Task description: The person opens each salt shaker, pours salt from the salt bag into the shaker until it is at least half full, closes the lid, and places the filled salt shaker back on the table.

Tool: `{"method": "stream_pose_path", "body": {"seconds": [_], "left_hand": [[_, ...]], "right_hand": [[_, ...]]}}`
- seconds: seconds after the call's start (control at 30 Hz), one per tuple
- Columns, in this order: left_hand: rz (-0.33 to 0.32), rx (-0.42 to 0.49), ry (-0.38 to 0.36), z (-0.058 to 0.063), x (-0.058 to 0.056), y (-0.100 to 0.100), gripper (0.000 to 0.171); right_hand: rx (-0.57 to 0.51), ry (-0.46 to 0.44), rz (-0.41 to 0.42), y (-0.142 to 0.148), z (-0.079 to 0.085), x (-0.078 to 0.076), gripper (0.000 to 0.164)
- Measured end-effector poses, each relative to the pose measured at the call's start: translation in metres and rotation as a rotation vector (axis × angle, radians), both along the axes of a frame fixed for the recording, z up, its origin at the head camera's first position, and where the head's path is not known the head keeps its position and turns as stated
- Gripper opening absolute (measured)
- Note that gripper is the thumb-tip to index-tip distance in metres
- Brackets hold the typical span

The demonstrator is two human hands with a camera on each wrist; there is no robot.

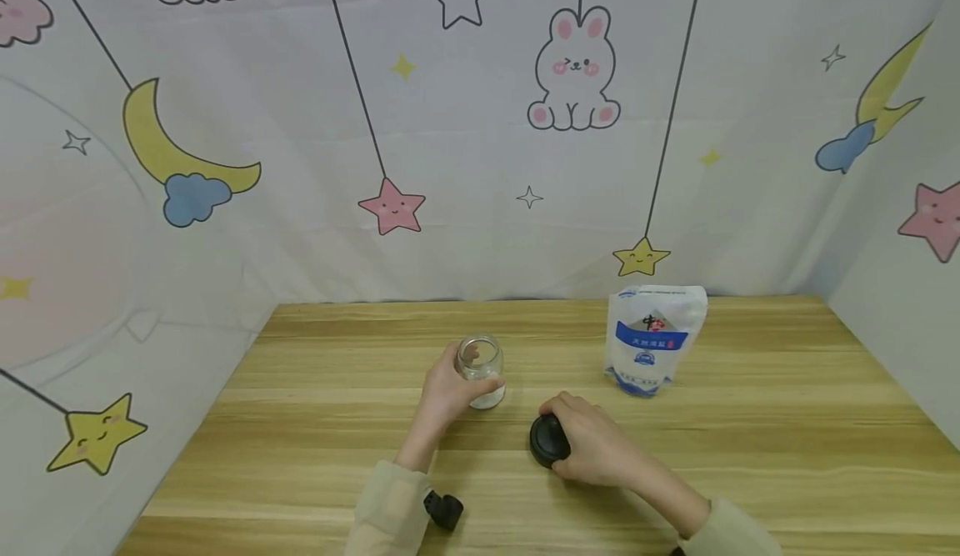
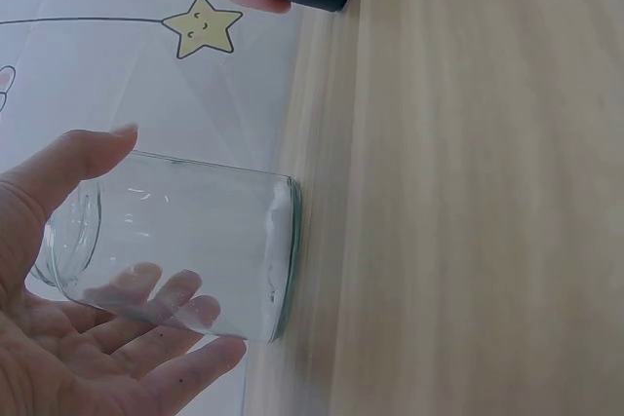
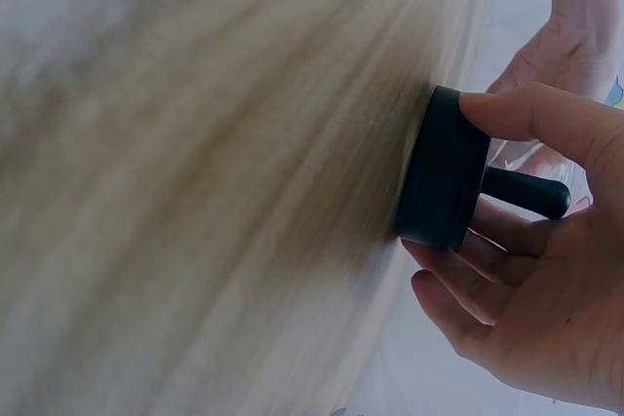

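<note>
A clear glass jar [image 1: 491, 364] stands upright on the wooden table, open at the top, with a thin white layer at its bottom. My left hand [image 1: 450, 389] holds it from the left side, thumb across the front and fingers behind. In the left wrist view the jar [image 2: 214, 231] shows between thumb and fingers. To its right and nearer me, my right hand [image 1: 596, 443] grips a round black lid [image 1: 547, 441] by its edge. The right wrist view shows this lid [image 3: 444, 172] low at the tabletop, a short black peg handle [image 3: 526, 192] rising from its top.
Behind my right hand a white and blue pouch [image 1: 652, 339] with printed characters stands upright on the table [image 1: 337, 431]. A patterned cloth [image 1: 465, 122] hangs along the back edge. A small black device [image 1: 444, 509] sits at my left sleeve.
</note>
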State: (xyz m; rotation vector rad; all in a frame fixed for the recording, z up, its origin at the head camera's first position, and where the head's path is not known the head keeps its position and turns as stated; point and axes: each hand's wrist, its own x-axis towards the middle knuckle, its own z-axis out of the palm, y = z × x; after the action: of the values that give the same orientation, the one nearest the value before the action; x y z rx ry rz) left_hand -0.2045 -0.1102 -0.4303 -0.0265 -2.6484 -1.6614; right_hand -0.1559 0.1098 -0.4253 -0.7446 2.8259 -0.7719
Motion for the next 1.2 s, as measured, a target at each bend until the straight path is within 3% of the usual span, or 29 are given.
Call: {"method": "stream_pose_path", "body": {"seconds": [0.77, 1.2], "left_hand": [[0.001, -0.006, -0.012, 0.0019, -0.0011, 0.0011, 0.068], [-0.004, 0.014, -0.011, 0.0019, -0.0006, 0.0014, 0.079]], "right_hand": [[0.035, -0.017, -0.016, -0.001, 0.0005, -0.0042, 0.061], [-0.019, -0.041, -0.023, 0.0029, 0.003, 0.0002, 0.084]]}}
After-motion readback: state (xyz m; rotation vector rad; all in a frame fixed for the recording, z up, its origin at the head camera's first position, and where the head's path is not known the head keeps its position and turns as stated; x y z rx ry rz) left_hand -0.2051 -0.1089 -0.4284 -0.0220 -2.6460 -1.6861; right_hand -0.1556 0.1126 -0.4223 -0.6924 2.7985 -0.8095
